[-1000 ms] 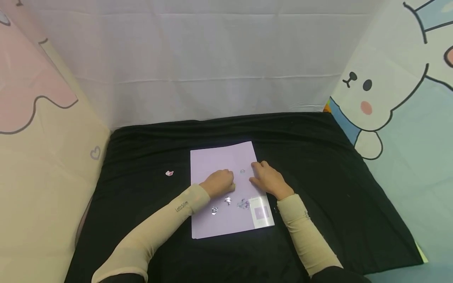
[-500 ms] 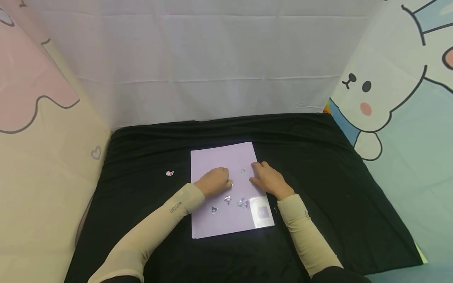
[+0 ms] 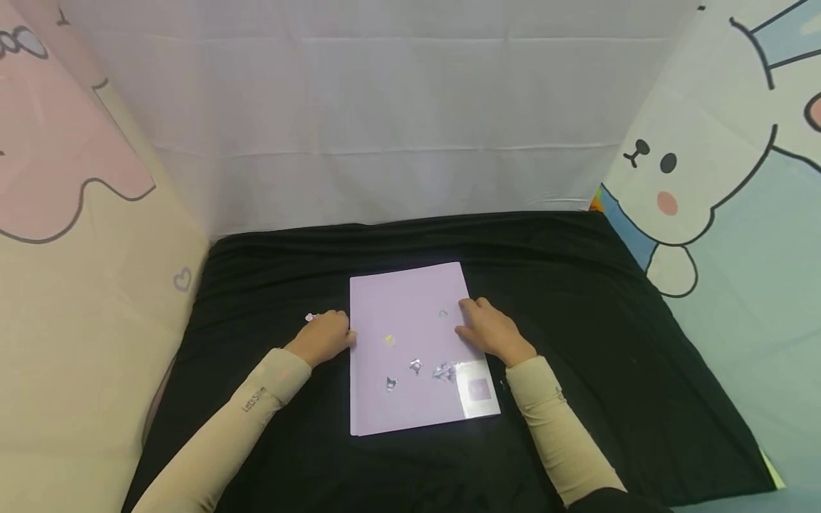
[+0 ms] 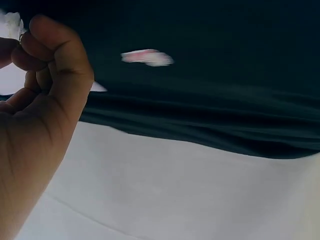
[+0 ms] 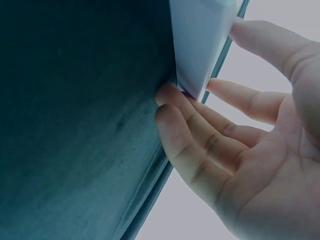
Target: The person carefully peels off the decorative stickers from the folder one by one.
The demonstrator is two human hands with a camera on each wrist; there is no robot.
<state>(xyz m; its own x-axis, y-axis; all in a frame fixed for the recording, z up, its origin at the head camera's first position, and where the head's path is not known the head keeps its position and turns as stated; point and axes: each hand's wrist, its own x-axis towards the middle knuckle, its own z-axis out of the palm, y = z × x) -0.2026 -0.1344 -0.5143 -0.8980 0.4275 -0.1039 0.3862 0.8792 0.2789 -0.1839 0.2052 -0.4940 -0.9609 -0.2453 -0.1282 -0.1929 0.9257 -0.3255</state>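
Observation:
A lavender folder [image 3: 410, 299] lies on the black cloth with several small shiny stickers on its cover, a yellowish sticker [image 3: 390, 340] among them. My left hand [image 3: 323, 336] is over the cloth at the folder's left edge. Its fingers curl to meet the thumb, and a small whitish piece [image 4: 13, 22] shows at their tips, partly cut off by the frame. A pink and white sticker [image 4: 147, 57] lies just beyond that hand. My right hand [image 3: 492, 331] rests at the folder's right edge, fingers [image 5: 200, 155] fairly straight along its side and thumb touching the cover.
Black cloth [image 3: 577, 299] extends around the folder. A white curtain [image 3: 410, 128] hangs behind it, with printed sheets [image 3: 737, 299] at the sides. A glossy label pocket [image 3: 476, 389] occupies the cover's near right corner.
My left hand has moved left off the folder cover to beside its left edge, uncovering the yellowish sticker. The right hand has kept its place at the right edge.

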